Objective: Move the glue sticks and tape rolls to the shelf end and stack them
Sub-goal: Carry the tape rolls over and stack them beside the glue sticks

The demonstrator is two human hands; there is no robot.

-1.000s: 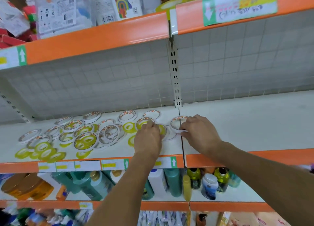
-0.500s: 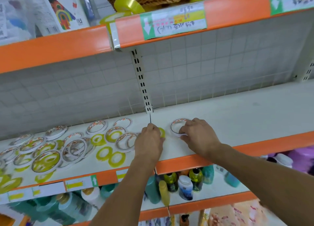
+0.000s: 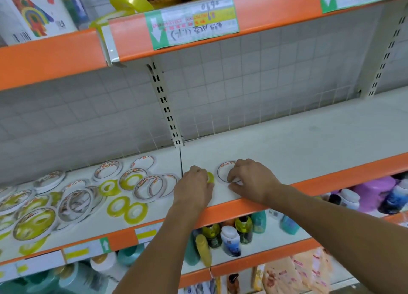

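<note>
Both hands had slid rolls rightward past the shelf seam [image 3: 181, 161], left hand [image 3: 194, 187] gripping a yellow tape roll [image 3: 210, 177], right hand [image 3: 254, 179] pinching a white-rimmed tape roll [image 3: 223, 169] beyond it; stacking remained.

Both hands have slid rightward past the shelf seam: left hand [image 3: 194, 184] with yellow tape roll [image 3: 210, 177], right hand [image 3: 251, 179] with white printed tape ring [image 3: 225, 169].

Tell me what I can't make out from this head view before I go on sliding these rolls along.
- Yellow tape roll: mostly hidden under the left hand; only an edge shows.
- White tape roll: its near rim is covered by the right hand.
- Pile of tape rolls: cut off by the left frame edge.
- Glue sticks: none recognisable.
- Price label: print blurred.
</note>
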